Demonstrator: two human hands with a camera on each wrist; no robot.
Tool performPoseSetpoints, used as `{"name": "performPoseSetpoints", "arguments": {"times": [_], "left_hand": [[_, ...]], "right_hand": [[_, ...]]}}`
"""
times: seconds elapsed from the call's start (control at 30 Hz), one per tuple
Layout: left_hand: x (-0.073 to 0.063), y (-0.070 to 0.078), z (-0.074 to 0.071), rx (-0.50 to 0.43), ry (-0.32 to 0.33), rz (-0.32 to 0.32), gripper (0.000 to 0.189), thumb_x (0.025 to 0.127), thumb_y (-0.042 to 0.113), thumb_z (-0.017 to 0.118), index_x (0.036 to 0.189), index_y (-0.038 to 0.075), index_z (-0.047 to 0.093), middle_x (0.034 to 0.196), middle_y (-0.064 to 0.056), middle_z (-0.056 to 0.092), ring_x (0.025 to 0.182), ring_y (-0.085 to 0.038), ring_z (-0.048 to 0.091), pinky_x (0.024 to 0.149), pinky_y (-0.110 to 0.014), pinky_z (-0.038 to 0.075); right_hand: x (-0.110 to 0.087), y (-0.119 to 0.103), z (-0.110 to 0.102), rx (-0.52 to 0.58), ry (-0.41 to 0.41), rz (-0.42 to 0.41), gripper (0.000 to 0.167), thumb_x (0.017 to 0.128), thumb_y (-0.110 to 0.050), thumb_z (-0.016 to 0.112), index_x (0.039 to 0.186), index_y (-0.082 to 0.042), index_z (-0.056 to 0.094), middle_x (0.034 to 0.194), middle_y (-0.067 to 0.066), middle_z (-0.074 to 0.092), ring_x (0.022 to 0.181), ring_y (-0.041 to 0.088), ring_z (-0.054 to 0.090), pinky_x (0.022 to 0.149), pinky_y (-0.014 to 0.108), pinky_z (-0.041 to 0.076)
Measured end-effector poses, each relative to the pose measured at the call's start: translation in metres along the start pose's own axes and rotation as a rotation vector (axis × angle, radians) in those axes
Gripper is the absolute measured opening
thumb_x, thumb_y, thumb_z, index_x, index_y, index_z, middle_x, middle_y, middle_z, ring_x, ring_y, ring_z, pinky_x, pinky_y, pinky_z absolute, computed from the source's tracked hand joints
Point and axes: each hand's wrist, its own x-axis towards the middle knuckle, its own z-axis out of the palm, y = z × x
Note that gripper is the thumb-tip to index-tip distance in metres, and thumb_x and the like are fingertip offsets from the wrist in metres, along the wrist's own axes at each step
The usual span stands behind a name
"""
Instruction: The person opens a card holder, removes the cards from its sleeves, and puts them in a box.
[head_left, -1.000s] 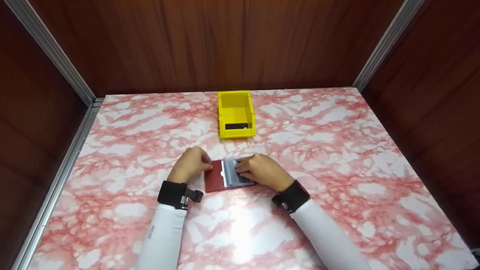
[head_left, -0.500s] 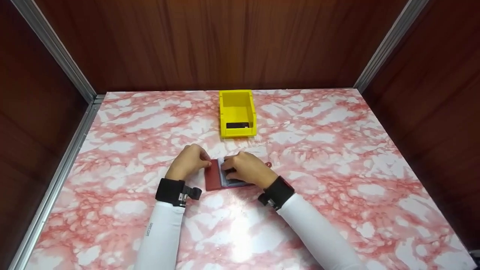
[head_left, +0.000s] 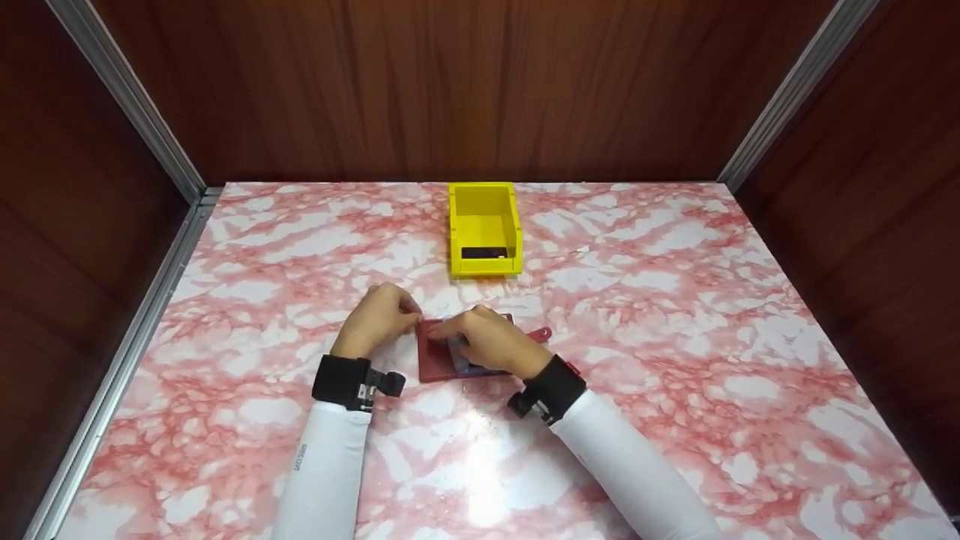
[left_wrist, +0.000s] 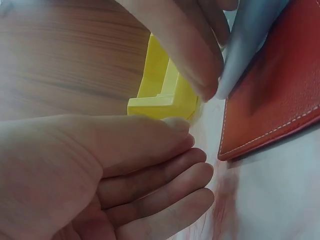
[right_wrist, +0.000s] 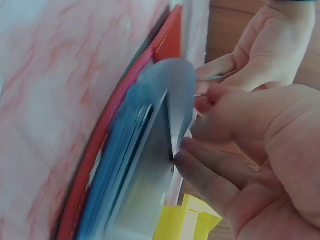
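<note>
A red leather card holder lies spread on the table, its clear plastic sleeves stacked on the right part. One sleeve stands bent upward, between the thumb and fingers of my right hand. In the right wrist view, a fingertip touches this leaf near its edge. My left hand is beside the holder's far left corner. Its thumb lies close along its fingers, and the left wrist view shows nothing between them. The red cover appears in that view just right of the left fingertips. My right hand hides much of the sleeves.
A yellow bin stands behind the hands, with a dark patch at its front. The holder's red snap strap sticks out to the right. Wood-patterned panels enclose the pink marbled table at the back and sides.
My right hand has moved left across the card holder, from the right part of the sleeves toward the red cover, and the strap has come into view. My left hand has barely moved.
</note>
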Motion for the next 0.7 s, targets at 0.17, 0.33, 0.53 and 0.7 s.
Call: {"name": "performPoseSetpoints", "arguments": {"times": [0.17,0.33,0.53,0.7], "left_hand": [[-0.002,-0.001,-0.005,0.004,0.037,0.001,0.016,0.098,0.011,0.074,0.104,0.002,0.085,0.103,-0.013,0.084,0.081,-0.016,0.066,0.075,-0.026,0.05],[-0.001,-0.004,-0.007,0.006,0.061,0.014,0.015,0.098,0.011,0.073,0.101,0.0,0.084,0.096,-0.013,0.082,0.074,-0.014,0.063,0.069,-0.023,0.048],[-0.002,-0.007,-0.005,0.004,0.054,-0.011,0.016,0.099,0.011,0.073,0.101,-0.001,0.084,0.093,-0.012,0.081,0.073,-0.013,0.061,0.068,-0.022,0.046],[-0.002,-0.005,-0.004,0.007,0.053,-0.023,0.016,0.099,0.012,0.073,0.098,-0.001,0.083,0.085,-0.01,0.078,0.07,-0.014,0.059,0.066,-0.024,0.045]], "right_hand": [[0.002,-0.005,0.001,0.035,0.085,0.018,0.051,0.096,0.017,0.057,0.131,-0.013,0.08,0.129,0.004,0.081,0.123,0.02,0.077,0.106,0.04,0.062],[0.01,-0.007,0.008,0.042,0.2,0.039,0.042,0.094,0.014,0.065,0.123,-0.011,0.083,0.123,0.004,0.083,0.118,0.021,0.079,0.103,0.04,0.064],[0.023,-0.006,0.024,-0.043,0.169,0.048,0.017,0.093,0.001,0.08,0.107,-0.008,0.086,0.102,0.006,0.086,0.098,0.021,0.082,0.091,0.04,0.066],[0.025,-0.009,0.027,-0.187,0.096,0.012,0.003,0.096,-0.011,0.083,0.095,-0.009,0.085,0.092,0.005,0.084,0.088,0.022,0.08,0.084,0.039,0.066]]}}
